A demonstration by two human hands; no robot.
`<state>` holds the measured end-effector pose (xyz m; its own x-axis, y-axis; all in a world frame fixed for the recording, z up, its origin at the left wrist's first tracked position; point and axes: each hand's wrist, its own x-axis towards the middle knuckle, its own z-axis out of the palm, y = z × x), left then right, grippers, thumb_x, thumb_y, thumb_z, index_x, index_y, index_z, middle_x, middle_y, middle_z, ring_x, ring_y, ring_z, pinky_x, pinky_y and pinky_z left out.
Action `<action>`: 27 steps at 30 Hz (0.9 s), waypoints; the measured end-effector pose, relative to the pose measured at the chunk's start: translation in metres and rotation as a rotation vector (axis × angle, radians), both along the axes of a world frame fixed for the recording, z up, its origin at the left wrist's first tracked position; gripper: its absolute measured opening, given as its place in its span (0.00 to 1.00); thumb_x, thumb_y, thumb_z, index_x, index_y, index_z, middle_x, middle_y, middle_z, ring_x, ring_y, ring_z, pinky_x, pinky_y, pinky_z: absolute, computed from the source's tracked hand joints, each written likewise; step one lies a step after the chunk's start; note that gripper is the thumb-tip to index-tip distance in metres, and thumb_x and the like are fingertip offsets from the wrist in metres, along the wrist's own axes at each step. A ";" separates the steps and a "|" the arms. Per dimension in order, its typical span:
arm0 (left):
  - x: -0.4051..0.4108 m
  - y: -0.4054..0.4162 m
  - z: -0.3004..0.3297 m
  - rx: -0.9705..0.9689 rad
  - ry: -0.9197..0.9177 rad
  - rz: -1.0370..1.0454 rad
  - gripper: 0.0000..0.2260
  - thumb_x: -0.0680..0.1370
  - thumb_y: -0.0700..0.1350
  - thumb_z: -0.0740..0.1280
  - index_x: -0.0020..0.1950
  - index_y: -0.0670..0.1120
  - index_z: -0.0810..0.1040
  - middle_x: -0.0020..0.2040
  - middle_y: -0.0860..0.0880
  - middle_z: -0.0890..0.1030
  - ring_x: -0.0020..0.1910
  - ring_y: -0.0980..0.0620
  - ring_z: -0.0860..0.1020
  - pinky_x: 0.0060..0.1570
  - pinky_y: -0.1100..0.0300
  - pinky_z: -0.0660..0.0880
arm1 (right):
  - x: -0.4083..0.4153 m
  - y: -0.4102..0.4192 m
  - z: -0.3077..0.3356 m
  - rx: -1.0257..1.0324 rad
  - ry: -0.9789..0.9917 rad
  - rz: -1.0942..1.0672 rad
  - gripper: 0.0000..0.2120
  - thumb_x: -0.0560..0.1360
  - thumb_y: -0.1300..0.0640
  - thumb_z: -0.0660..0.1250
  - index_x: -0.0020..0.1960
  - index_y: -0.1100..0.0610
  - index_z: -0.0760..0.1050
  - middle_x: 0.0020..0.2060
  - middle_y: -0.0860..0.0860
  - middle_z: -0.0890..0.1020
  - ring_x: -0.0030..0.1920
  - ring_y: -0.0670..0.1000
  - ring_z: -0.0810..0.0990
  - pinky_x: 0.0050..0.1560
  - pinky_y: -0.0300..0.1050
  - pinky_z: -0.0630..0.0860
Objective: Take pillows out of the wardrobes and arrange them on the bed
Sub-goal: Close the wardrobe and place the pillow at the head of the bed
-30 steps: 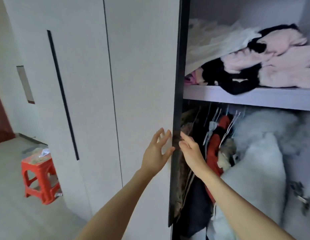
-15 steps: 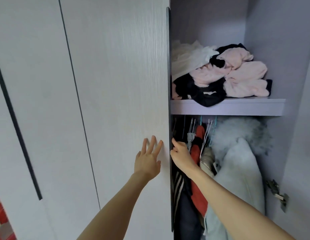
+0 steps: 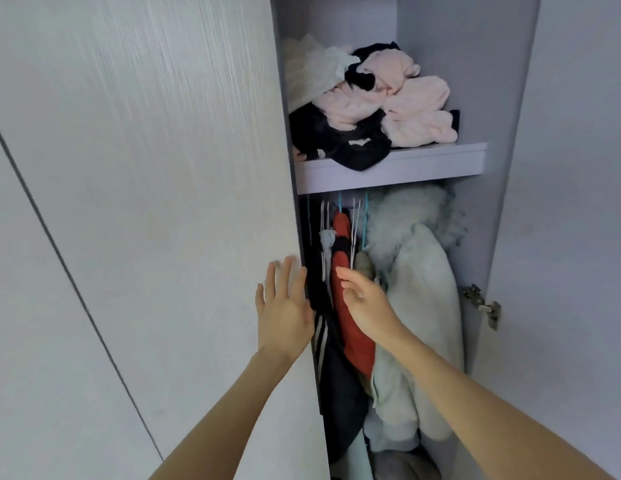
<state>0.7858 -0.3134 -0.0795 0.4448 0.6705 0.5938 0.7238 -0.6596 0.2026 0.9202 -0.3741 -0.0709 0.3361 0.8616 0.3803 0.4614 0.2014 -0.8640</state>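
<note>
Left hand (image 3: 285, 317) lies flat on the wardrobe door (image 3: 156, 202), fingers spread; right hand (image 3: 366, 306) reaches, fingers loose and empty, before the red garment (image 3: 354, 341).

A home bedroom, white wardrobe (image 3: 146, 202) standing open, folded clothes (image 3: 371, 102) piled on a shelf (image 3: 423, 164) at 12 o'clock, hanging garments (image 3: 350, 306) below

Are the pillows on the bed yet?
Not yet. Done: one wardrobe door stands open. In hand: nothing; the left hand lies on the door's edge and the right hand reaches toward hanging clothes. Left: no pillow or bed is visible.
</note>
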 end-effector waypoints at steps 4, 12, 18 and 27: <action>0.046 -0.041 -0.022 0.054 -0.056 -0.313 0.21 0.72 0.35 0.66 0.65 0.40 0.71 0.69 0.40 0.69 0.71 0.39 0.63 0.64 0.39 0.66 | 0.038 -0.081 -0.040 0.033 -0.020 -0.248 0.17 0.76 0.70 0.56 0.60 0.58 0.74 0.55 0.49 0.77 0.56 0.44 0.74 0.51 0.20 0.66; 0.162 -0.147 -0.020 0.152 0.016 -0.935 0.20 0.71 0.36 0.64 0.63 0.39 0.73 0.66 0.39 0.73 0.66 0.39 0.70 0.59 0.42 0.71 | 0.096 -0.249 -0.035 0.244 -0.408 -0.889 0.16 0.72 0.65 0.52 0.52 0.63 0.76 0.45 0.56 0.79 0.46 0.51 0.77 0.48 0.37 0.73; 0.213 -0.202 -0.002 0.227 0.034 -1.160 0.26 0.70 0.36 0.67 0.68 0.43 0.68 0.69 0.41 0.69 0.68 0.40 0.68 0.61 0.47 0.69 | 0.108 -0.312 -0.022 0.379 -0.612 -1.258 0.17 0.70 0.65 0.53 0.58 0.59 0.69 0.52 0.60 0.76 0.54 0.52 0.70 0.59 0.33 0.64; 0.200 -0.203 0.019 0.223 -0.056 -1.251 0.24 0.75 0.39 0.62 0.71 0.46 0.64 0.73 0.44 0.64 0.72 0.44 0.62 0.65 0.51 0.64 | 0.117 -0.300 -0.017 0.313 -0.227 -1.402 0.31 0.73 0.61 0.57 0.74 0.58 0.53 0.64 0.46 0.65 0.65 0.46 0.64 0.60 0.29 0.57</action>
<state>0.9859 -0.5166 -0.0604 0.6698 -0.3037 0.6776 -0.4212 -0.9069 0.0099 1.0370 -0.6744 -0.0879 0.7235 -0.2441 0.6457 0.5516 -0.3581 -0.7533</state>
